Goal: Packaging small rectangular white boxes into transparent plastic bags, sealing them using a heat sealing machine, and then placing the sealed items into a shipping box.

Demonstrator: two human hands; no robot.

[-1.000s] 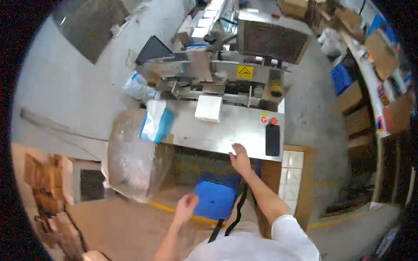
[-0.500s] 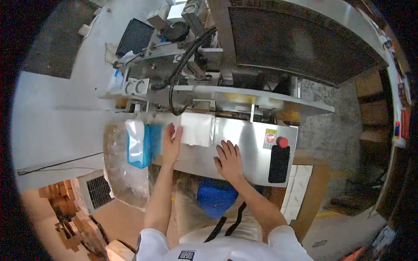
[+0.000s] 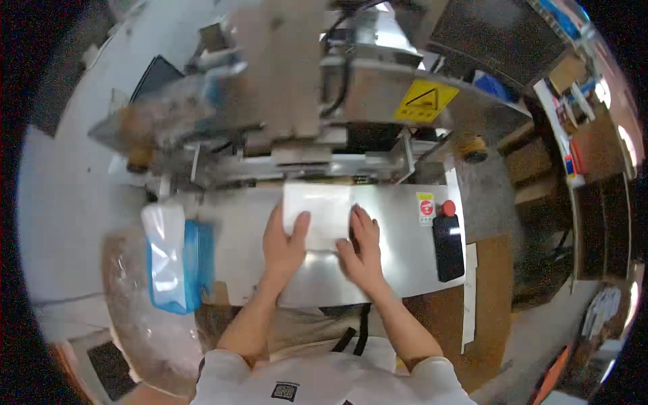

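Machinery [image 3: 290, 81] in grey metal, spanning the far side from left to right, blurred along much of its frame, with a dark cable looping down near the middle. Just below it, a shiny metal counter [image 3: 405, 263], broad, with the near edge bowed by the lens. To the left of the counter, a bulky clear plastic bag [image 3: 128, 337], crumpled and glinting. Off the right end, a piece of brown cardboard [image 3: 489, 304], with a narrow white strip alongside.

At the left end of the counter, two packs side by side: a white-and-blue pack [image 3: 165, 263] with a glossy face, and a plain blue pack [image 3: 199, 260] next to it.

Near the middle of the counter, both hands at the same thing: left hand [image 3: 285, 246] clasping the left side, thumb laid over the top face; right hand [image 3: 363, 246] at the near right corner, thumb and fingers parted, fingertips against the right edge. Impossible to tell how firmly on that side. Between them, a white box [image 3: 324, 209], pale face upward, close in front of the machinery; resting or slightly raised, hard to say.

Toward the right end, a flat black oblong device [image 3: 448, 250]. On the machinery, a yellow warning label [image 3: 426, 100]. Beside the device, a small red-and-yellow sticker [image 3: 426, 208], and, smallest, a round red button [image 3: 449, 208].
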